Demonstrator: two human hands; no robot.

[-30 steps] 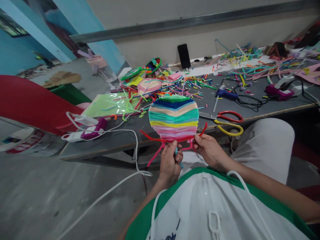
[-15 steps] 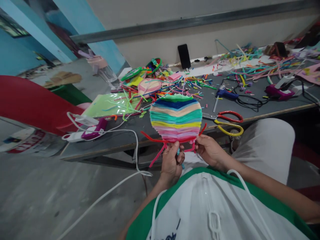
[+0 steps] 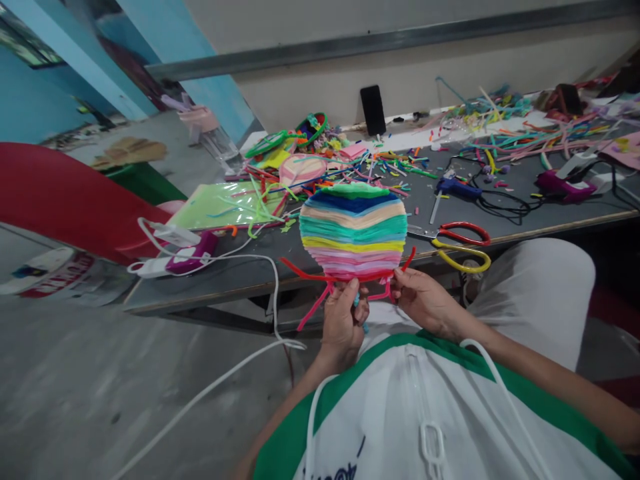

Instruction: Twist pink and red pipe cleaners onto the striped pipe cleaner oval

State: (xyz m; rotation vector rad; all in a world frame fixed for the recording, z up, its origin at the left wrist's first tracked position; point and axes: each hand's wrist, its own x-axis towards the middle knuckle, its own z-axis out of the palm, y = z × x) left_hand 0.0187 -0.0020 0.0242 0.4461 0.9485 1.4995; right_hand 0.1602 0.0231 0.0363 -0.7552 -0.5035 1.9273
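A round craft piece of striped pipe cleaners (image 3: pixel 354 230) is held up in front of me, green and blue at the top, then beige, teal, yellow and pink. Along its lower edge runs a red pipe cleaner (image 3: pixel 305 275), both ends sticking out past the sides. My left hand (image 3: pixel 344 320) grips the bottom edge, thumb on the front and fingers curled behind; a bit of light blue shows between them. At the lower right corner, my right hand (image 3: pixel 425 300) pinches the edge near the red strand. Pink pipe cleaner ends (image 3: pixel 314 308) dangle below.
Scissors (image 3: pixel 463 245) with red and yellow handles lie at the table edge, near a blue glue gun (image 3: pixel 457 189). Purple power strips (image 3: pixel 193 257) with white cables sit left and right. Behind are pipe cleaner scraps (image 3: pixel 395 163) and a phone (image 3: pixel 373 110).
The view has shifted slightly, so the table things appear a little further right. Both hands keep the same hold on the striped craft piece.
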